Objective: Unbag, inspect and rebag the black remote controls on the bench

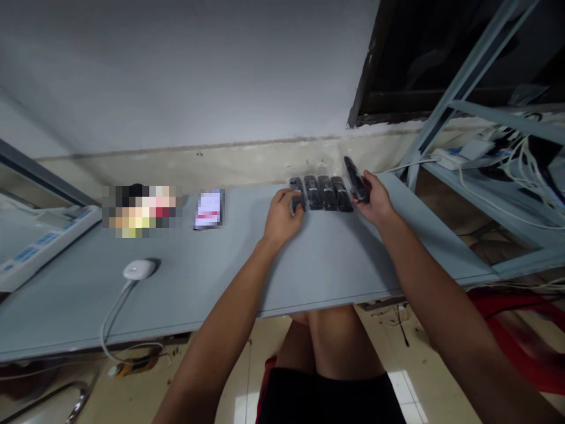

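Note:
Several dark, slim, phone-like devices (327, 193) in clear plastic sleeves lie side by side at the back of the grey-blue table (326, 259). White labels show on some of them; their exact kind cannot be made out. At the left end of the row, my left hand (283, 217) has its fingers curled over the leftmost wrapped device (295, 184), thumb and fingertips on it. Just right of the row, my right hand (375, 199) grips another wrapped device (355, 179), tilted up off the table, its clear sleeve reaching past the top.
A phone with a lit screen (209, 209) and a pixelated colourful item (141, 211) lie to the left. A white corded puck (139, 270) sits near the front left. Power strips (48, 244) and a cable-laden shelf (494, 150) flank the table; a wall stands behind.

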The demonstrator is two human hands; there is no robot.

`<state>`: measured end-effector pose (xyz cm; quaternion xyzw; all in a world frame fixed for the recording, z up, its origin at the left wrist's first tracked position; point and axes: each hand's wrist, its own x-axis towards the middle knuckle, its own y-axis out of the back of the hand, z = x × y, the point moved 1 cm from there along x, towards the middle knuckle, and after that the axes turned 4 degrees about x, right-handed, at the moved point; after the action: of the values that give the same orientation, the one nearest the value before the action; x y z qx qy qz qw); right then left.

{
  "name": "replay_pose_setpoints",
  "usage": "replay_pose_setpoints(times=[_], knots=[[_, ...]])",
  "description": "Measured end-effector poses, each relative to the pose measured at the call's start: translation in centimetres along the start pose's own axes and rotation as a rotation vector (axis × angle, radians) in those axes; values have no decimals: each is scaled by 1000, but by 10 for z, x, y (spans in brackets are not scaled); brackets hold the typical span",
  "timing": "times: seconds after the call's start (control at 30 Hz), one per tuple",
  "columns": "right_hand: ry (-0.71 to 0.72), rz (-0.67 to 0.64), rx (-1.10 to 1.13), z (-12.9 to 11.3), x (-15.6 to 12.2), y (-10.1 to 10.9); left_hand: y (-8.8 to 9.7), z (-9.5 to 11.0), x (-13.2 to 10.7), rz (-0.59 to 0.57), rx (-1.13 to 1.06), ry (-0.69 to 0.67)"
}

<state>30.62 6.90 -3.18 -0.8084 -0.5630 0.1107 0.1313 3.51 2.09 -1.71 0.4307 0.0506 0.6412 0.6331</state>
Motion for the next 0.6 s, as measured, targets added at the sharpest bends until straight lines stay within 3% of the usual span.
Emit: replay_pose_setpoints(times=[0.17, 0.3, 0.43, 0.6], knots=[[38, -228, 86, 3, -30, -33, -2, 17, -4, -133, -340, 142], [32, -265, 83, 6, -48, -45, -9, 15, -3, -199, -518, 206], [-2, -314, 45, 8, -52, -47, -6, 2, 4, -88, -565, 196], [-72, -321, 60, 8, -42, -41, 14, -10, 13, 183, -578, 193]])
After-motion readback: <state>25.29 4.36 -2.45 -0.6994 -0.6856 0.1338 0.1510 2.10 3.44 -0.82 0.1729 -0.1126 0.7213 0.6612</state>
